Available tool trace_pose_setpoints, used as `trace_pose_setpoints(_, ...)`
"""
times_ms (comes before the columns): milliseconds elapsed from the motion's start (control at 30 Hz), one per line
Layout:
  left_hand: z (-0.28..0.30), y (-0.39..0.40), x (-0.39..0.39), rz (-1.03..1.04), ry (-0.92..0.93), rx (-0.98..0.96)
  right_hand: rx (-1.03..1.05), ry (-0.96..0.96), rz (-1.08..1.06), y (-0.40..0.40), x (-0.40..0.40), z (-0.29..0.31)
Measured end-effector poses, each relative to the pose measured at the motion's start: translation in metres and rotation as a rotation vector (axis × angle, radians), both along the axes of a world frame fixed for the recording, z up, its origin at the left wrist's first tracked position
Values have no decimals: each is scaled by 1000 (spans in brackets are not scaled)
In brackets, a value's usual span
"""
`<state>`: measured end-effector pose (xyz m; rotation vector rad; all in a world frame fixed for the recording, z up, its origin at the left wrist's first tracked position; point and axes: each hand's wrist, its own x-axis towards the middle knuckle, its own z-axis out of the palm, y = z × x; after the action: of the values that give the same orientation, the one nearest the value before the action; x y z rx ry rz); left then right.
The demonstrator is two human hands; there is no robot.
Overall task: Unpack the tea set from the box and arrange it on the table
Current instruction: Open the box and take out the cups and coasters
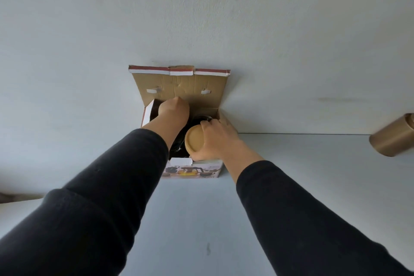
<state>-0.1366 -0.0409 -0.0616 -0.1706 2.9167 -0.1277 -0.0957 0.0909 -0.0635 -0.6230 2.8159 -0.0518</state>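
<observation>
Box (192, 169): cardboard carton on the pale table (291, 175), pushed against the wall (201, 18). Printed near face shows a glass teapot and cups. Interior dark.
Box position: middle of the view, at the table's far edge, between the two reaching arms.
Lid flap (181, 87): raised, leaning back on the wall, plain brown inside, red and white strip along its top edge, two small white tabs on it. Hinge line runs left to right.
Side flap (147, 114): white, folded outward at the box's left side.
Left hand (173, 111): reaches down into the far left part of the box, back of the hand up, knuckles bent. Fingers go out of sight inside, so cannot tell what they hold, if anything.
Left sleeve (89, 197): black, runs from lower left up to the box.
Wooden lid (195, 140): round, light tan, flat disc with a raised rim, its face tilted toward the onlooker. Sits over the box's near right part.
Right hand (218, 139): grips the wooden lid by its right edge, fingers curled over the top of the rim, thumb underneath near the box's front wall.
Glass piece (202, 119): dark curved glass rim just behind the wooden lid, inside the box; shape unclear.
Right sleeve (302, 219): black, enters from lower right.
Brass canister (394, 136): metallic gold cylinder at the far right edge, well apart from the box, cut off by the frame.
</observation>
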Motion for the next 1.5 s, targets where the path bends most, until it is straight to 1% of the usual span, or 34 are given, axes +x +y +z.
trace_pose_setpoints(100,-1,10,-9,28,13,-13,-37,-16,-3,0,-1,-5)
trace_pose_setpoints(233,-7,18,-18,82,17,-40,-16,-31,4,-2,-4,-4)
trace_pose_setpoints(433,-19,16,-20,122,-54,-65,19,-56,13,-5,-7,-6)
trace_pose_setpoints(533,-20,17,-24,110,-53,-70,-35,-73,5,-3,-9,-7)
trace_pose_setpoints(667,-15,13,-22,64,-54,-70,-56,-82,5,-2,-10,-8)
trace_pose_setpoints(833,2,-5,-17,-23,-72,-15,-115,-105,-37,-5,-10,-9)
trace_pose_setpoints(967,17,-18,-8,-92,14,11,-166,-105,-69,-4,-7,-6)
trace_pose_setpoints(1067,34,-24,-3,-87,78,18,-184,-105,-95,-3,-2,-1)
trace_pose_setpoints(1167,51,-34,4,-59,187,133,-197,-100,-124,-1,3,12)
trace_pose_setpoints(1300,72,-33,18,30,320,384,-196,-26,-139,10,10,42)
trace_pose_setpoints(1400,83,-16,30,96,362,497,-205,9,-210,30,20,63)
trace_pose_setpoints(1500,83,16,39,131,340,589,-183,25,-298,66,31,75)
